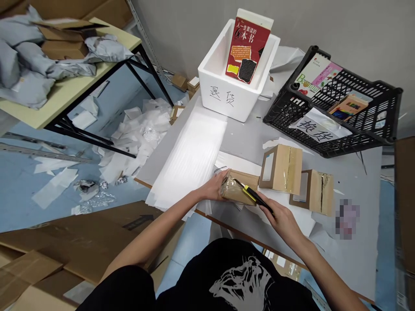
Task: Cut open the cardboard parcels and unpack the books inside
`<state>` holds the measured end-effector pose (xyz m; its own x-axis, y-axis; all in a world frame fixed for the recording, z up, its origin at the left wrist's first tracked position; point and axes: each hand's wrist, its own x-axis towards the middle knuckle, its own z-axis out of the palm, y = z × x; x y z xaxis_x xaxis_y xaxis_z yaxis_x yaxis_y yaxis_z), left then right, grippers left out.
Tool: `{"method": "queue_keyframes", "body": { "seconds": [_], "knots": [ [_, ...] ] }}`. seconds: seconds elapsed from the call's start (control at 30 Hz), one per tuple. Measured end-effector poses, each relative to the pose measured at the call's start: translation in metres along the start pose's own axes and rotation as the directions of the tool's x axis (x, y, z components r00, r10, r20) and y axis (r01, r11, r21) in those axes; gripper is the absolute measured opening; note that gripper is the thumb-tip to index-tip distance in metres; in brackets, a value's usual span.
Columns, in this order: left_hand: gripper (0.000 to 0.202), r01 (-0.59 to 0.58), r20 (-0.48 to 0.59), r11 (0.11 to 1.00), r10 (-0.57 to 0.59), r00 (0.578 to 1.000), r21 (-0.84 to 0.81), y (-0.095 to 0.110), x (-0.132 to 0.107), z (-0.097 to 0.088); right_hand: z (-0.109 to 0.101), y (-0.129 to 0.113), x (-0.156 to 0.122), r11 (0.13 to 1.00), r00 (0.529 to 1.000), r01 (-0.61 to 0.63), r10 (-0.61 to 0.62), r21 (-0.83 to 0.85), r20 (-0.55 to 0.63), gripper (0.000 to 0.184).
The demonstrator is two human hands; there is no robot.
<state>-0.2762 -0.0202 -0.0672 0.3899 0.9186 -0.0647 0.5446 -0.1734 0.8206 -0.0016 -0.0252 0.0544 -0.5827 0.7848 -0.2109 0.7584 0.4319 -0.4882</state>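
Fingers of the left hand [212,186] curled against the left end of a taped cardboard carton [248,177] and had hold of it, apparently to brace it against the blade; some fingertips were hidden, so how wide they spread could not be told. Fingers of the right hand [280,218] were closed around the handle of a yellow-and-black utility knife [254,195], pointing it leftward across the carton, probably a grip for steering the tip along the tape. The tip lay at the shiny taped end, close to the left hand; whether it touched could not be made out.

The carton lay near the front edge of the grey table [353,268], presumably so both forearms could reach it easily. Just to its right stood a taped brown box [285,168], with a second brown box [319,192] beside that, both within short reach of the knife hand.

White foam sheets [191,151] lay stacked to the left, out of the blade's way. Farther back, a white foam bin [223,97] held a red book [248,47] tilted upright, likely because it was taller than the rim. A black plastic crate [292,114] stood to the right; handwriting on both containers faced the person, probably for easy reading.
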Motion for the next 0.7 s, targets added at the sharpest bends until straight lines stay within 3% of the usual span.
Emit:
{"method": "queue_keyframes", "body": {
  "seconds": [0.13, 0.23, 0.33, 0.57, 0.7],
  "knots": [
    [0.123, 0.054, -0.149, 0.991, -0.036, 0.988, 0.123, 0.03, 0.007, 0.008, -0.002, -0.007, -0.006, 0.954, 0.979, -0.173, 0.193, 0.244, -0.059, 0.048],
    [0.114, 0.236, -0.299, 0.938, -0.155, 0.941, 0.256, 0.052, 0.013, 0.013, -0.002, -0.012, -0.008, 0.899, 0.95, -0.275, 0.309, 0.34, -0.05, 0.051],
    [0.11, 0.361, -0.379, 0.871, -0.226, 0.897, 0.334, 0.065, 0.016, 0.019, -0.002, -0.015, -0.004, 0.877, 0.936, -0.306, 0.348, 0.37, -0.051, 0.05],
    [0.11, 0.369, -0.352, 0.812, -0.217, 0.91, 0.453, 0.061, 0.017, 0.034, -0.002, -0.006, 0.008, 0.864, 0.933, -0.328, 0.361, 0.383, -0.014, 0.051],
    [0.077, 0.384, -0.331, 0.8, -0.246, 0.911, 0.461, 0.045, 0.014, 0.038, -0.002, 0.008, 0.011, 0.801, 0.909, -0.382, 0.416, 0.462, 0.03, 0.052]
  ]
}}
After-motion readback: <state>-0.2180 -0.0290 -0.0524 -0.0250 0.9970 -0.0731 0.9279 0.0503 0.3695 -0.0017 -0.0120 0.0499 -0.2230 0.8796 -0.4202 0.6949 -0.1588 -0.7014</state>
